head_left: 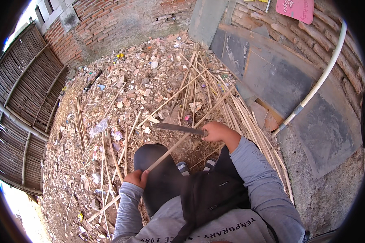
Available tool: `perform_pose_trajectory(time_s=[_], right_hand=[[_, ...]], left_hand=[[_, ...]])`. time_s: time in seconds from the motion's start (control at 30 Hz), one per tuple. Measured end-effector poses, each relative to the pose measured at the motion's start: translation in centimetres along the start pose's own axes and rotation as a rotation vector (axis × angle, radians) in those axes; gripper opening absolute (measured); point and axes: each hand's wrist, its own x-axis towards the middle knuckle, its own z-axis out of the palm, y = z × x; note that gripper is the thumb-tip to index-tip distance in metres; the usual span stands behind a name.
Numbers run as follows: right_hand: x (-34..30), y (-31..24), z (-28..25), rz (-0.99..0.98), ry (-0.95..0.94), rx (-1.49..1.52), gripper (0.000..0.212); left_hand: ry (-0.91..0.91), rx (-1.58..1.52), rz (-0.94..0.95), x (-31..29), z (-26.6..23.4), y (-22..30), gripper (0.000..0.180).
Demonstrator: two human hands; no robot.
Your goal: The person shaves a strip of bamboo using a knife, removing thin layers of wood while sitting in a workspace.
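Observation:
My left hand (pixel 136 178) is closed round a long pale bamboo strip (pixel 166 153) beside my left knee. The strip slants up to the right across my lap, and its lower end sticks out past my left wrist. In my right hand (pixel 215 132) is a machete (pixel 176 128) with a dark, wide blade pointing left. Its blade crosses the strip just left of my right fist; whether they touch, I cannot tell. The machete's handle is hidden inside my fingers.
More bamboo strips (pixel 241 117) lie in a loose pile at the right, others (pixel 109 158) at the left. Broken brick and litter (pixel 138 87) cover the ground. A pale pole (pixel 318 83) leans near grey boards (pixel 267 73). A slatted bamboo panel (pixel 22 101) stands left, a brick wall (pixel 121 28) behind.

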Motion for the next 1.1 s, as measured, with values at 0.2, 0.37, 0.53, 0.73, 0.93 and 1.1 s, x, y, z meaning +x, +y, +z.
perform_pose_trajectory(time_s=[0.2,0.37,0.53,0.73,0.93,1.1], right_hand=[[0.3,1.2,0.2,0.075,0.009,0.079,0.036],[0.3,1.6,0.4,0.095,0.057,0.093,0.040],[0.1,1.3,0.0,0.087,0.034,0.106,0.043],[0.1,1.2,-0.1,0.084,0.031,0.072,0.044],[0.0,1.2,0.0,0.097,0.057,0.067,0.046],[0.1,1.3,0.1,0.111,0.048,0.049,0.044]], left_hand=[[0.004,0.019,-0.005,0.0,-0.1,0.4,0.049],[0.013,0.012,0.006,0.0,-0.2,0.3,0.048],[0.007,0.011,0.009,-0.1,-0.3,0.4,0.048],[0.014,0.005,0.011,0.0,-0.3,0.5,0.047],[0.031,0.018,0.015,-0.1,-0.2,0.4,0.048],[0.032,0.009,0.028,0.0,-0.1,0.4,0.048]])
